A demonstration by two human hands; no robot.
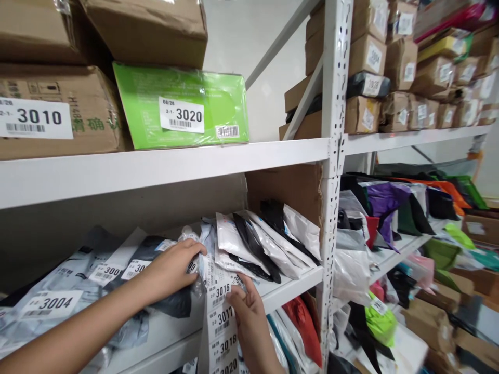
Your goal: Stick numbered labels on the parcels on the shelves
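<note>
My right hand (251,317) pinches a long strip of white number labels (221,332), printed 3016, 3017, 3018 and 3020, hanging over the edge of the lower shelf. Another small label shows by its fingertips. My left hand (175,267) reaches in from the left, its fingers curled over a clear-plastic-wrapped parcel (198,285) with a label ending in 09. Part of that parcel is hidden by the hand. Just right stands a pale bluish mailer bag (209,244), then a leaning row of white and black mailer bags (249,244).
Labelled grey mailer bags (50,301) lie along the lower shelf at left. Above, a white shelf beam (163,169) carries cartons and a green box (218,106) marked 3020. A perforated white upright (330,218) stands at right, with more loaded shelves beyond.
</note>
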